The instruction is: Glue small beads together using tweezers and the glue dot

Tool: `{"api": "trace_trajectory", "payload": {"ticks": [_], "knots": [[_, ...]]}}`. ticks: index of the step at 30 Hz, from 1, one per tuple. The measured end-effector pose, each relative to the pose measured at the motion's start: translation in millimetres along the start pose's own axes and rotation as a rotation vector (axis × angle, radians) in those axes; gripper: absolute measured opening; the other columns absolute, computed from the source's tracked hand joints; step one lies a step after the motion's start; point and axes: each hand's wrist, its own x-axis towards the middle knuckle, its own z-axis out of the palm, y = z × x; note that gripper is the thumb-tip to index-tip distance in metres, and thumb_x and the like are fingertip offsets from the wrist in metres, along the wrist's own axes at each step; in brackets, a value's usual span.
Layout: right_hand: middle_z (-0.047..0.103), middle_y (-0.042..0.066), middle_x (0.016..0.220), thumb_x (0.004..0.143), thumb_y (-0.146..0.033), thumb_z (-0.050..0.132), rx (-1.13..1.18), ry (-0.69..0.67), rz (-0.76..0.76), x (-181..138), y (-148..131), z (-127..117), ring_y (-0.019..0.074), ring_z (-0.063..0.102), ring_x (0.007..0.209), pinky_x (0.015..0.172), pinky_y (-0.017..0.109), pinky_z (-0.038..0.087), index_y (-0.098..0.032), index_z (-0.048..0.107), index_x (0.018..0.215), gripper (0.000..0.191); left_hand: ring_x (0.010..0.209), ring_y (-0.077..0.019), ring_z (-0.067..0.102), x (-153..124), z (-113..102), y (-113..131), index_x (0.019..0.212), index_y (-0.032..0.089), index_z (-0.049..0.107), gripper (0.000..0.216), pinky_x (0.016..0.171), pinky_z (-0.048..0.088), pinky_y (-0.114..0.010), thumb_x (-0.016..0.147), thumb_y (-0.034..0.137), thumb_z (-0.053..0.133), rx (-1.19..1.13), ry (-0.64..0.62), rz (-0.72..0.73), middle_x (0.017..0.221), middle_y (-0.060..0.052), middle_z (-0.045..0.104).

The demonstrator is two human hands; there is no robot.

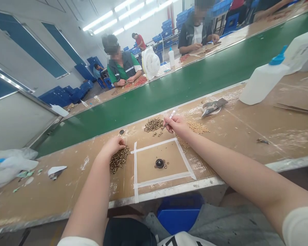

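Note:
My right hand [176, 124] grips tweezers [172, 114], their tips pointing down at a few loose pieces beside a heap of small dark brass-coloured metal parts [153, 125]. Against its far side lies a spread of small tan beads [197, 127]. My left hand [115, 145] rests at the upper edge of another heap of small bronze metal parts [119, 160], its fingers pinched together; what they hold is too small to make out. Between my hands, a white tape frame [161, 181] surrounds a small round black dish [159, 163] on the brown tabletop.
Behind the worktop [87, 184] runs a green conveyor belt [174, 85], with co-workers seated beyond it. White squeeze bottles [264, 82], a camouflage-patterned strip [214, 106] and another pair of tweezers [297, 108] are at right. Plastic bags [14, 162] lie at left.

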Motion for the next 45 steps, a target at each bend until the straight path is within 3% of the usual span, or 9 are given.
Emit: {"api": "trace_trajectory", "payload": {"ticks": [11,16,20,26,30,33,37,41,45], "knots": [[0.056,-0.003,0.051,0.081,-0.074,0.082,-0.007,-0.014,0.016,1,1,-1,0.0071,0.047,0.039,0.038,0.021,0.034,-0.017,0.069,0.073,0.06,0.084,-0.0273,0.074,1,-5,-1,0.079,0.021,0.078,0.019,0.075,0.05,-0.034,0.069,0.036,0.083,-0.088,-0.03,0.009,0.085,-0.007,0.082],[0.056,-0.003,0.051,0.084,-0.073,0.081,-0.004,-0.026,0.02,1,2,-2,0.0074,0.047,0.04,0.038,0.021,0.034,-0.017,0.069,0.074,0.058,0.084,-0.0286,0.069,0,-15,10,0.075,0.02,0.079,0.012,0.075,0.046,-0.036,0.068,0.028,0.085,-0.149,0.091,0.007,0.085,-0.01,0.08],[0.056,-0.004,0.051,0.082,-0.074,0.082,-0.001,-0.023,0.025,2,3,-2,0.0071,0.046,0.04,0.037,0.021,0.034,-0.017,0.07,0.073,0.058,0.082,-0.0253,0.064,-4,-17,42,0.088,0.019,0.082,0.018,0.071,0.046,-0.034,0.078,0.034,0.082,-0.329,0.196,0.086,0.088,-0.009,0.077],[0.055,-0.005,0.049,0.079,-0.075,0.083,-0.025,-0.029,0.042,1,1,-2,0.0063,0.045,0.039,0.037,0.021,0.033,-0.017,0.069,0.071,0.06,0.081,-0.0165,0.066,0,23,124,0.103,0.02,0.074,0.036,0.066,0.056,-0.027,0.092,0.055,0.074,-0.813,0.196,0.296,0.103,-0.008,0.074],[0.055,-0.005,0.049,0.08,-0.077,0.081,-0.054,-0.064,0.033,-1,1,-2,0.0063,0.045,0.039,0.038,0.022,0.033,-0.018,0.068,0.072,0.061,0.088,-0.0166,0.074,9,53,158,0.104,0.02,0.065,0.045,0.066,0.063,-0.027,0.091,0.062,0.076,-1.199,0.09,0.358,0.116,-0.01,0.072],[0.055,-0.005,0.05,0.085,-0.076,0.078,-0.101,-0.085,0.04,-3,3,-2,0.0064,0.045,0.04,0.039,0.023,0.033,-0.019,0.067,0.073,0.059,0.068,-0.0113,0.069,15,67,165,0.098,0.021,0.061,0.042,0.049,0.054,-0.019,0.088,0.055,0.083,-1.4,0.026,0.371,0.097,-0.004,0.07],[0.053,-0.005,0.052,0.091,-0.073,0.073,-0.148,-0.117,0.032,-9,1,0,0.0062,0.044,0.041,0.039,0.024,0.031,-0.02,0.067,0.074,0.056,0.047,-0.0049,0.046,23,76,164,0.094,0.021,0.064,0.032,0.036,0.03,-0.015,0.091,0.046,0.084,-1.479,0.089,0.428,0.076,0.004,0.058],[0.055,-0.005,0.053,0.095,-0.07,0.072,-0.214,-0.194,0.046,-20,-4,9,0.0059,0.047,0.041,0.04,0.022,0.034,-0.02,0.067,0.075,0.054,0.045,-0.006,0.042,29,81,163,0.094,0.018,0.075,0.024,0.038,0.028,-0.019,0.09,0.039,0.086,-1.44,0.15,0.505,0.064,0.003,0.056],[0.056,-0.005,0.051,0.097,-0.066,0.073,-0.257,-0.31,0.027,-32,-6,22,0.0061,0.049,0.039,0.039,0.021,0.036,-0.018,0.069,0.075,0.053,0.05,-0.0068,0.047,32,84,165,0.099,0.021,0.08,0.019,0.042,0.031,-0.02,0.088,0.035,0.086,-1.408,0.145,0.511,0.072,0.001,0.065]]}}
